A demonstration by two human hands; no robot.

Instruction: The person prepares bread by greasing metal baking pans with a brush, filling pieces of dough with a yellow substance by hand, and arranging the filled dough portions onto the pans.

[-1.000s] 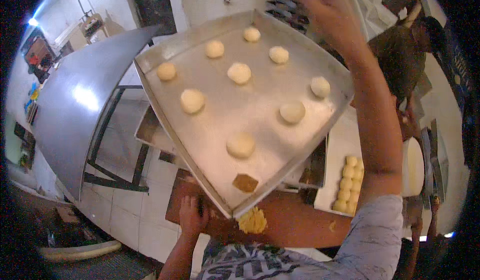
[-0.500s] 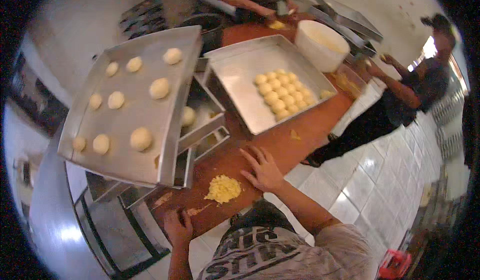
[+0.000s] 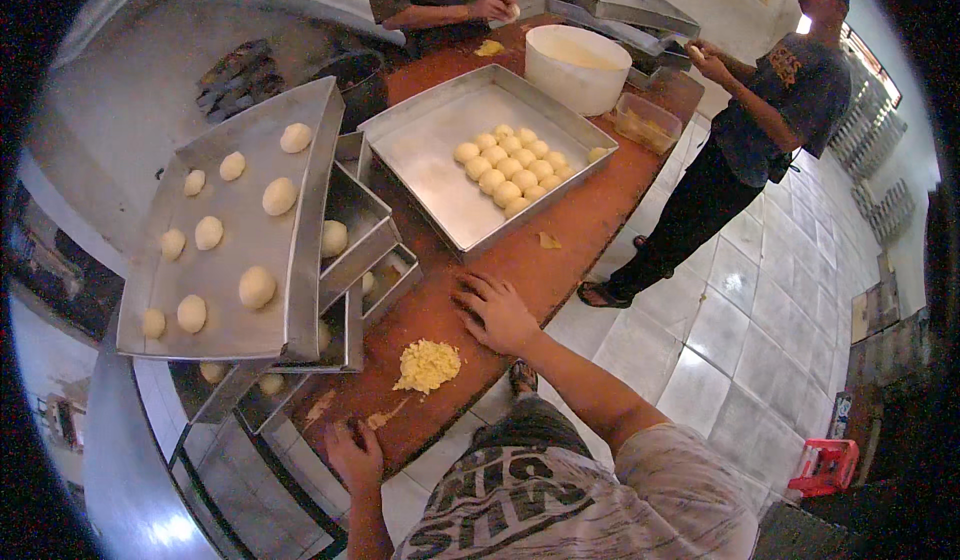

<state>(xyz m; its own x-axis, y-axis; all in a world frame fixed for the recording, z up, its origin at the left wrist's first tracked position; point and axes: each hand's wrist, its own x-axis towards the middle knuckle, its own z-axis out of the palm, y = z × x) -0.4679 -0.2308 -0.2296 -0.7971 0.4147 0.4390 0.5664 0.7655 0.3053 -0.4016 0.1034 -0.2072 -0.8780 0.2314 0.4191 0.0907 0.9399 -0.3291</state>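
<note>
My right hand (image 3: 497,315) lies on the reddish-brown table (image 3: 590,220), fingers spread, just above a heap of yellow grated bits (image 3: 429,365). My left hand (image 3: 355,452) rests at the table's near edge with fingers apart, holding nothing. To the left, a metal tray (image 3: 205,280) with several spaced dough balls (image 3: 257,287) lies askew on a stack of other trays (image 3: 380,295). Beyond my right hand, a square metal tray (image 3: 430,160) holds a cluster of pale dough balls (image 3: 508,168).
Behind stand a white tub (image 3: 575,80), a dark pot (image 3: 357,100), a plastic container (image 3: 645,123) and stacked trays (image 3: 630,5). One person (image 3: 415,5) works at the far side; another (image 3: 760,130) stands at the right, handling something small. A red plastic item (image 3: 822,465) is on the lower right.
My right hand has come down from the top tray's far side onto the table. The view has swung toward the right, so the trays and both people show more fully.
</note>
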